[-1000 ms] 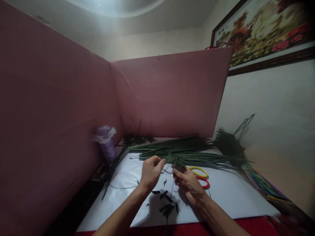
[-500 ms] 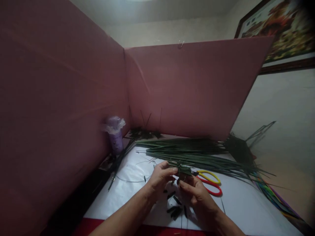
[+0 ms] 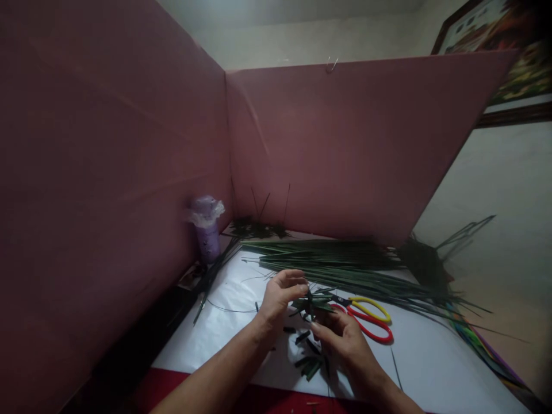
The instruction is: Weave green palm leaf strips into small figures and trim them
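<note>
A small woven piece of dark green leaf strips (image 3: 314, 302) is held up between my two hands, its strip ends sticking out to several sides. My left hand (image 3: 282, 293) pinches its upper left part between thumb and fingers. From below and the right, my right hand (image 3: 340, 333) grips it with thumb and forefinger. Scissors (image 3: 371, 319) with one yellow and one red handle lie on the white sheet just right of the piece, blades partly behind it. Short cut leaf scraps (image 3: 308, 365) are scattered on the sheet below my hands.
Long green leaf strips (image 3: 328, 259) lie in bundles across the back of the white sheet (image 3: 228, 333). A purple plastic-wrapped cup (image 3: 208, 236) stands at the left by the pink panel (image 3: 328, 149). Colourful strips (image 3: 478, 342) lie at the right edge. Red cloth (image 3: 267, 397) shows in front.
The view has shifted slightly. My left fingers have lifted and spread a little at the top of the woven piece, and more of its strip ends show. My right hand keeps its grip.
</note>
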`<state>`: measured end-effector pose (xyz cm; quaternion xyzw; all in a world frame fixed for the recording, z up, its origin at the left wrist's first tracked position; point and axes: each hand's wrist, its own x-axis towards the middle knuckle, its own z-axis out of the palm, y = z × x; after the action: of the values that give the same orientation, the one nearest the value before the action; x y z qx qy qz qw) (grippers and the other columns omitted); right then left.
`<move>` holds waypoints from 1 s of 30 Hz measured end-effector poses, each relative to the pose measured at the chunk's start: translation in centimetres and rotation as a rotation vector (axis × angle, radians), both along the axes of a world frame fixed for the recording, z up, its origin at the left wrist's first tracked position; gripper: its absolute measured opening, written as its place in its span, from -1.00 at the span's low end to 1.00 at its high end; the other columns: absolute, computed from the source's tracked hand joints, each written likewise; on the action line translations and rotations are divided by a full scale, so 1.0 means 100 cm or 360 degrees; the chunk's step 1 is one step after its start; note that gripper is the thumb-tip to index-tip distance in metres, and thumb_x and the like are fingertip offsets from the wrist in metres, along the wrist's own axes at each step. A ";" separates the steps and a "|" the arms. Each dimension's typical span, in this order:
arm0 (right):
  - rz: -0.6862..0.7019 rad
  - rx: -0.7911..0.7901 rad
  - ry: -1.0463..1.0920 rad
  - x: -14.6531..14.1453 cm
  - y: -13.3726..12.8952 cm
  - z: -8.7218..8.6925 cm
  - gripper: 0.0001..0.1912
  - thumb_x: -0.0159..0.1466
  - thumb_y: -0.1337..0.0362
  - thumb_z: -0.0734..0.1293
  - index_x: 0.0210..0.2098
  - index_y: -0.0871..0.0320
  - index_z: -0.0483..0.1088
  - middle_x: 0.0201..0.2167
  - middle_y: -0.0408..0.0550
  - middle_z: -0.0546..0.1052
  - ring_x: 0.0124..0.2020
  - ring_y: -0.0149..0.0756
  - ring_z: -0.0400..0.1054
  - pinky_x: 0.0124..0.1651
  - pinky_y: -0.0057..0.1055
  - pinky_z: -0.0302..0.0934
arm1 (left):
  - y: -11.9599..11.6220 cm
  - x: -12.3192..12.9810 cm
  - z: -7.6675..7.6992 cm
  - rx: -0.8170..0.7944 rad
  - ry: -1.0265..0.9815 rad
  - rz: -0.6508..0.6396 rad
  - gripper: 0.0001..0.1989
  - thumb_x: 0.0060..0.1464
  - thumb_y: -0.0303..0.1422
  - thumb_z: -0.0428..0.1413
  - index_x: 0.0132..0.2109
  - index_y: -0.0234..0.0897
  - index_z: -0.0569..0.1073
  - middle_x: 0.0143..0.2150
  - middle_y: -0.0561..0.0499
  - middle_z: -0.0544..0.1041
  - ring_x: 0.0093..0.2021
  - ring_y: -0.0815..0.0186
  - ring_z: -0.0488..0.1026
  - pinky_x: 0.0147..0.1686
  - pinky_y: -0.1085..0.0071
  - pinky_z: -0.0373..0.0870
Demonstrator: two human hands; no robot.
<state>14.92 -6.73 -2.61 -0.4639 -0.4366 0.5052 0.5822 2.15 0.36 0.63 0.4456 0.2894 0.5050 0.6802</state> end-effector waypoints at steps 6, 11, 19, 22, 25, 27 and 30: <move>0.0050 -0.0023 0.0064 -0.001 -0.002 0.002 -0.76 -0.08 0.19 0.46 -0.44 0.17 0.46 -0.63 -0.20 0.32 -0.57 -0.42 0.14 -0.50 -0.46 0.03 | 0.002 -0.008 0.008 0.0355 0.0579 0.0189 -0.82 -0.20 -0.34 0.20 -0.36 -0.30 0.53 -0.38 -0.03 0.49 -0.34 0.29 0.38 -0.27 0.37 0.25; 0.0068 -0.0142 0.0109 -0.002 -0.006 0.011 -0.75 -0.09 0.23 0.45 -0.41 0.20 0.46 -0.66 -0.23 0.26 -0.61 -0.49 0.05 -0.57 -0.51 -0.09 | 0.000 -0.006 0.012 0.0772 0.0940 0.0364 -0.93 -0.19 -0.42 0.16 -0.57 -0.25 0.48 -0.37 -0.01 0.51 -0.22 0.24 0.36 -0.09 0.30 0.18; 0.0299 -0.0272 0.0534 0.002 -0.011 0.021 -0.86 -0.03 0.41 0.31 -0.42 0.23 0.43 -0.65 -0.27 0.16 -0.64 -0.54 -0.12 -0.58 -0.53 -0.19 | -0.001 -0.007 0.010 0.0284 0.0416 -0.0027 -0.90 -0.21 -0.38 0.19 -0.50 -0.36 0.52 -0.48 0.00 0.48 -0.40 0.34 0.35 -0.31 0.42 0.23; 0.0322 -0.0299 0.0689 0.004 -0.012 0.020 -0.86 -0.01 0.41 0.30 -0.41 0.21 0.43 -0.60 -0.22 0.26 -0.60 -0.50 -0.01 -0.53 -0.53 -0.06 | 0.000 -0.007 0.007 0.0238 0.0315 -0.0107 -0.85 -0.20 -0.34 0.21 -0.44 -0.37 0.53 -0.45 -0.01 0.50 -0.40 0.35 0.35 -0.30 0.42 0.22; 0.0261 -0.0371 0.0791 0.004 -0.013 0.020 -0.86 -0.03 0.41 0.31 -0.43 0.16 0.42 -0.56 -0.19 0.32 -0.56 -0.45 0.09 -0.46 -0.50 0.04 | 0.001 -0.006 0.002 0.0212 0.0247 -0.0189 -0.80 -0.18 -0.30 0.21 -0.41 -0.38 0.53 -0.47 -0.01 0.49 -0.43 0.37 0.35 -0.33 0.43 0.21; 0.0259 -0.0379 0.0795 0.004 -0.013 0.021 -0.88 -0.04 0.40 0.33 -0.45 0.15 0.41 -0.58 -0.19 0.31 -0.57 -0.45 0.08 -0.47 -0.50 0.04 | 0.001 -0.005 0.000 0.0188 0.0231 -0.0215 -0.78 -0.17 -0.28 0.22 -0.42 -0.39 0.52 -0.50 0.00 0.48 -0.46 0.38 0.34 -0.36 0.43 0.21; 0.0307 -0.0350 0.0763 0.004 -0.011 0.022 -0.91 -0.02 0.40 0.34 -0.45 0.18 0.42 -0.64 -0.23 0.24 -0.61 -0.49 0.02 -0.53 -0.54 -0.01 | 0.001 -0.004 -0.002 0.0167 0.0206 -0.0200 -0.75 -0.17 -0.26 0.22 -0.40 -0.40 0.50 -0.48 0.00 0.47 -0.45 0.38 0.34 -0.36 0.44 0.21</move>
<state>15.33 -7.87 -0.40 -0.3480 -0.2712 0.6978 0.5643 1.78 0.49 0.42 0.5295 0.2773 0.4459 0.6662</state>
